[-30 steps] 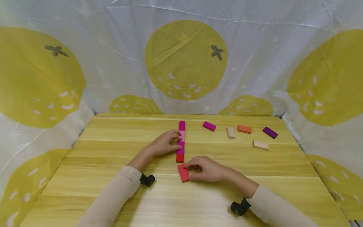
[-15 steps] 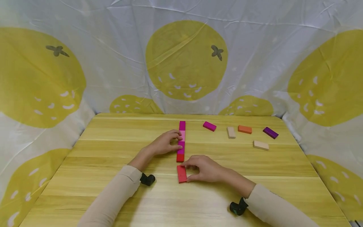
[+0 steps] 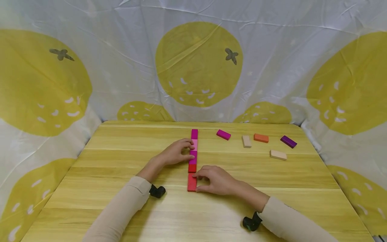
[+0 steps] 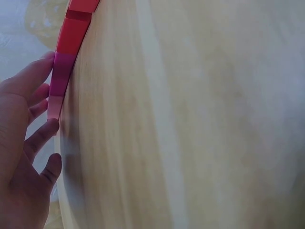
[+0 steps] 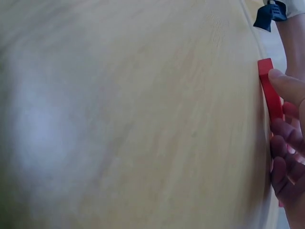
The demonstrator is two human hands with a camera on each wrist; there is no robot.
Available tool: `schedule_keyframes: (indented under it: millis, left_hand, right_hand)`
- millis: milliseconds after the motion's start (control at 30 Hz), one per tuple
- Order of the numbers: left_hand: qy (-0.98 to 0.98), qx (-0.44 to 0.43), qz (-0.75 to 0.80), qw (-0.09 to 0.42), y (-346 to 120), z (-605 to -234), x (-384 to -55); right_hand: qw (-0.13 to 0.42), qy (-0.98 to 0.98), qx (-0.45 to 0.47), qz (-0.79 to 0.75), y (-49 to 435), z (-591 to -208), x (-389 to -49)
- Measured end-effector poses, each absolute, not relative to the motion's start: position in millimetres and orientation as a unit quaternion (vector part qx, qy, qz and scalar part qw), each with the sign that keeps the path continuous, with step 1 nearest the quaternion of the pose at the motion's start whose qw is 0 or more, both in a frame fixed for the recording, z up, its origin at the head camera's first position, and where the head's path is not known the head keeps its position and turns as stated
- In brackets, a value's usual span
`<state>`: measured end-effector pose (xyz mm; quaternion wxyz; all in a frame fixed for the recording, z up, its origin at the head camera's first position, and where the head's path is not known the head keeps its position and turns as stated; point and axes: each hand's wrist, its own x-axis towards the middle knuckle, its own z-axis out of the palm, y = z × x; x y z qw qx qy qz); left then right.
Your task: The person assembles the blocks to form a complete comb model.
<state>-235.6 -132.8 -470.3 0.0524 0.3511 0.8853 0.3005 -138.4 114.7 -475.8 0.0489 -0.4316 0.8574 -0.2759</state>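
Near the table's middle, flat wooden blocks lie end to end in a straight row: a magenta block (image 3: 194, 133), a pink block (image 3: 195, 145), another magenta block (image 3: 194, 154) and a red block (image 3: 192, 168). My left hand (image 3: 176, 152) rests its fingertips and thumb against the row's left side, over the pink and second magenta blocks. Just below the row lies a lighter red block (image 3: 191, 183), lined up with it and almost touching. My right hand (image 3: 218, 180) holds this block between thumb and index finger, thumb at the near corner, index at the far end.
Loose blocks lie at the back right: a magenta block (image 3: 223, 134), an orange block (image 3: 261, 138), a purple block (image 3: 288, 141), a beige block (image 3: 246, 141) and a second beige block (image 3: 278, 155). A patterned curtain (image 3: 266, 84) surrounds the wooden table (image 3: 121, 144).
My right hand has straightened the lighter red block, shifting it slightly left and then forward against or close to the row's near end. The left hand has stayed in place.
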Motion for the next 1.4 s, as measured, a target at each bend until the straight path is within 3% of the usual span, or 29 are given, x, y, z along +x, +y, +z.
schedule_keyframes:
  millis: [467, 1400]
  left_hand:
    - [0.884, 0.352, 0.304, 0.051, -132.3, -469.1, -234.4]
    - [0.884, 0.370, 0.283, 0.039, -132.0, -468.7, -234.8]
  right_hand:
    - [0.027, 0.874, -0.414, -0.253, 110.7, -476.1, -137.1]
    - [0.040, 0.875, -0.413, -0.248, 111.9, -474.4, -137.1]
